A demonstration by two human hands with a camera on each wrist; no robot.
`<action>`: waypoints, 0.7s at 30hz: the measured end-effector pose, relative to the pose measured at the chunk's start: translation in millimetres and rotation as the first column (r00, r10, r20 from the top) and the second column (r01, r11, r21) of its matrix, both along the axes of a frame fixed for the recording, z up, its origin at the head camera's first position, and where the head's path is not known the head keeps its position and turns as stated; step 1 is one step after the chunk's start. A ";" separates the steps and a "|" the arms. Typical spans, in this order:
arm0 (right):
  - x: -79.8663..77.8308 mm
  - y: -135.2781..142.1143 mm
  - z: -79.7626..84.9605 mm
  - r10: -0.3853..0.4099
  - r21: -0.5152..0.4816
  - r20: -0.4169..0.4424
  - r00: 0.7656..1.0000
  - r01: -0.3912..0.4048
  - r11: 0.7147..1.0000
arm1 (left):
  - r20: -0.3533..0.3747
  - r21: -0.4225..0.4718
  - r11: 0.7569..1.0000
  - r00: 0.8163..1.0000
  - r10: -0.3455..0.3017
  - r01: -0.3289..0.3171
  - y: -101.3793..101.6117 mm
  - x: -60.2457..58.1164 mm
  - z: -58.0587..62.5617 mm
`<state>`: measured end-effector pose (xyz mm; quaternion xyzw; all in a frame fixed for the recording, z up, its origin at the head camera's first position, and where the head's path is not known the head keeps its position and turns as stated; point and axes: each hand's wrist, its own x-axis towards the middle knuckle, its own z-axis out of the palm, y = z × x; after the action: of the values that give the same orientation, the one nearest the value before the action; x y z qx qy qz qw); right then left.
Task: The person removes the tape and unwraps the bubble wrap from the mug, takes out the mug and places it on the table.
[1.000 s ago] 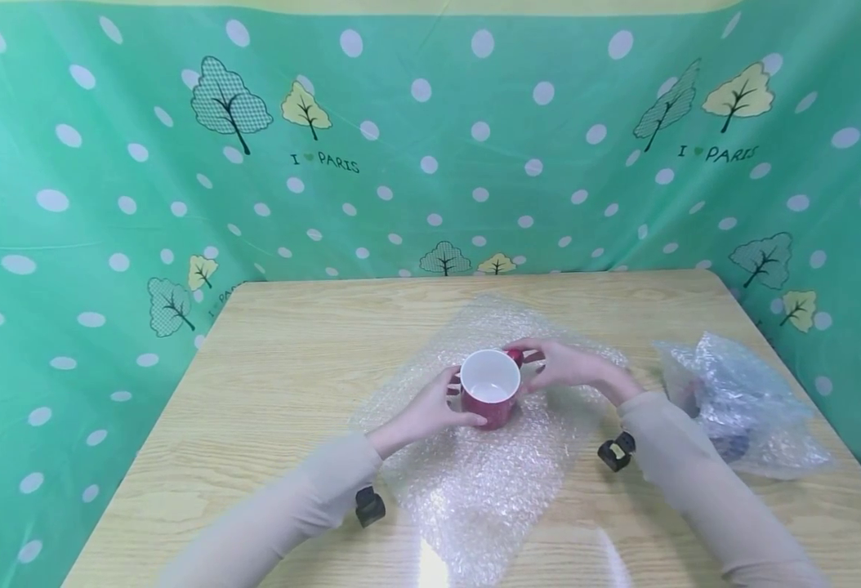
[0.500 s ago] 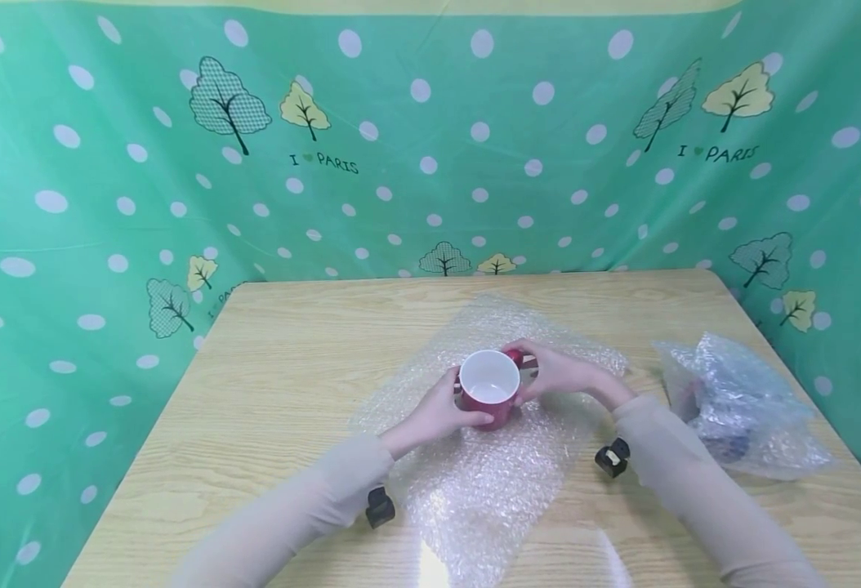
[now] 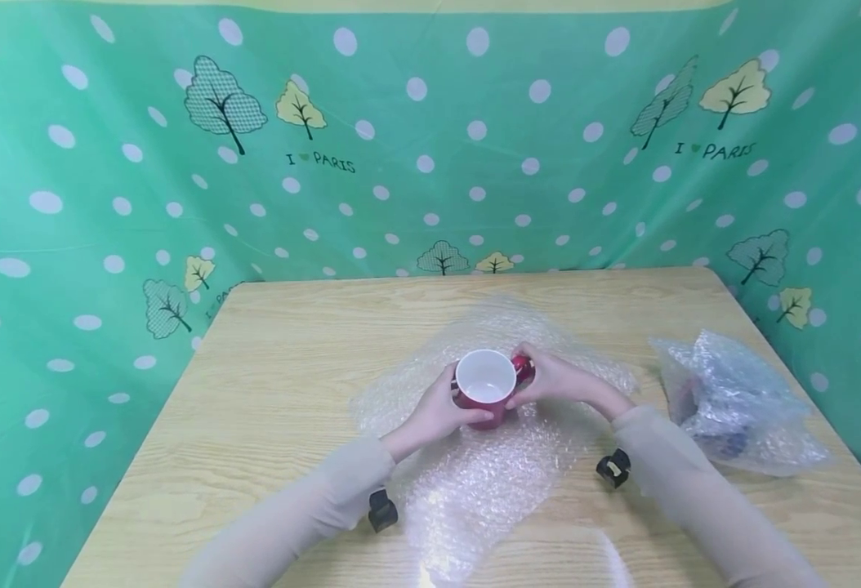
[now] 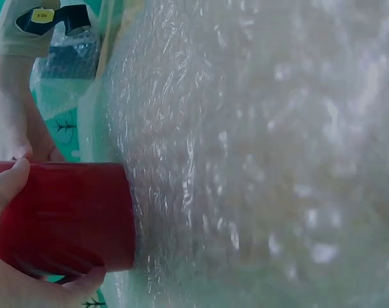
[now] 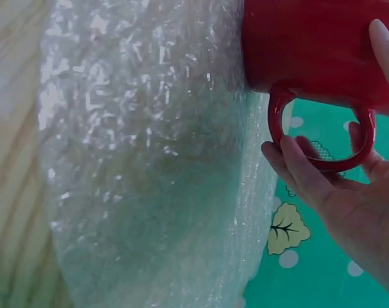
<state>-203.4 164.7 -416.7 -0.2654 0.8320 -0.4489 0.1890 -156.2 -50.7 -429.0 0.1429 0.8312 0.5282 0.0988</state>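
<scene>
A red mug [image 3: 484, 379] with a white inside stands upright, its base right at the sheet of bubble wrap [image 4: 181, 147] spread beneath. My left hand [image 3: 430, 415] grips the mug's body from the left, thumb across the front and fingers round the far side. On the other side, my right hand [image 3: 557, 380] pinches the mug's handle [image 5: 369, 138], with fingertips curled at the loop. The handle points to the right and a little away from me.
A bundle in bubble wrap [image 3: 739, 400], with dark and reddish contents, lies at the right side of the wooden table [image 3: 276, 351]. A green dotted cloth [image 3: 401, 188] hangs behind and at both sides.
The mug has turned slightly, so its handle points more to the right. Both hands have moved closer in on it. The bundle stays where it was.
</scene>
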 end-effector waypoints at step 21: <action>15.0 1.9 10.7 -0.146 0.005 0.025 0.989 0.145 0.989 | -0.032 0.153 0.986 0.998 -0.059 0.064 -4.7 -8.4 6.4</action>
<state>-188.4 166.6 -405.9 -0.1979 0.8474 -0.4636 0.1668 -164.5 -55.5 -422.6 0.1830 0.7843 0.5856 0.0923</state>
